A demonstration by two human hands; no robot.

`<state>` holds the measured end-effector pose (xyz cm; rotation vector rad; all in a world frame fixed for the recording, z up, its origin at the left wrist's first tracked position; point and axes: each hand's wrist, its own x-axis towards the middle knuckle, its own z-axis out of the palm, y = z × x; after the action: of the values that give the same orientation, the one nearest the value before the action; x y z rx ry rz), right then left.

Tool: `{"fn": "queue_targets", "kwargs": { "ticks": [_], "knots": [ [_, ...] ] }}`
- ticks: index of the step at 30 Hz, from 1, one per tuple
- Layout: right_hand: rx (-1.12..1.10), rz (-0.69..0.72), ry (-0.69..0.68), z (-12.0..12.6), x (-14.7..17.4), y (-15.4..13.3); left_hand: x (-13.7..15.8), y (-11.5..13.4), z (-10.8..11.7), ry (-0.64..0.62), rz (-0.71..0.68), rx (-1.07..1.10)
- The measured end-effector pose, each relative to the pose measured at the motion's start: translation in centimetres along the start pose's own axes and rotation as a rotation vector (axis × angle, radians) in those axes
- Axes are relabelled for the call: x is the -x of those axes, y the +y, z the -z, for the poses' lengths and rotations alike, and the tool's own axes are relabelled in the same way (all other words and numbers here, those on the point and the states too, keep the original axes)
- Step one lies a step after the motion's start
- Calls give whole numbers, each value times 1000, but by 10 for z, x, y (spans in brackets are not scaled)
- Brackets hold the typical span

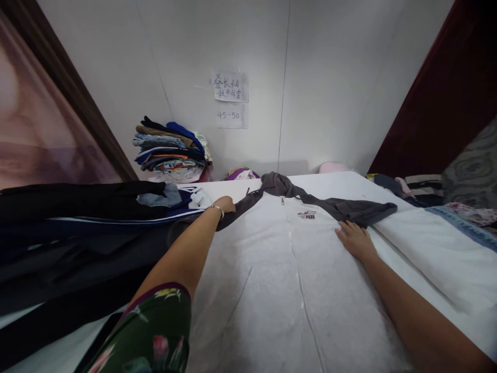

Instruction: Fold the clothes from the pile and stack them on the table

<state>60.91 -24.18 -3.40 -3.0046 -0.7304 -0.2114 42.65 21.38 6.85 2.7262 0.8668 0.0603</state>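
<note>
A zip-up hooded jacket (264, 248) with a pale grey body lies front up, its zipper running down the middle. Its dark grey hood (276, 183) is bunched at the far end, and small lettering marks the chest. My left hand (225, 205), with a bracelet at the wrist, is closed on the jacket at the dark shoulder on the left; its fingertips are partly hidden. On the right, my right hand (356, 239) rests with fingers stretched out at the jacket's side, just below the dark sleeve (359, 208). The left sleeve is partly behind my forearm.
Dark clothes (77, 243) are heaped along the left side. A tall stack of folded clothes (171, 150) stands behind them. White fabric (438, 248) with a blue edge lies right, with more clothes (419, 186) beyond. Handwritten paper signs (231, 87) hang on the wall.
</note>
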Motion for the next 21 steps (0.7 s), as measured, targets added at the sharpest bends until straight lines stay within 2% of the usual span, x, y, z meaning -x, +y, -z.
{"fn": "queue_targets", "kwargs": {
  "ticks": [3,6,13,17,21],
  "knots": [
    [-4,-9,-11,1,0,-1,0,4,7,-168,34,-38],
    [-12,-24,-27,2,0,-1,1,8,10,-232,52,-87],
    [-15,-9,-9,0,0,0,7,16,0,-238,106,-200],
    [-13,-6,4,-2,-1,1,10,13,-1,-201,168,-211],
    [-25,-8,3,-1,-1,0,9,12,2,-150,174,-213]
  ]
}}
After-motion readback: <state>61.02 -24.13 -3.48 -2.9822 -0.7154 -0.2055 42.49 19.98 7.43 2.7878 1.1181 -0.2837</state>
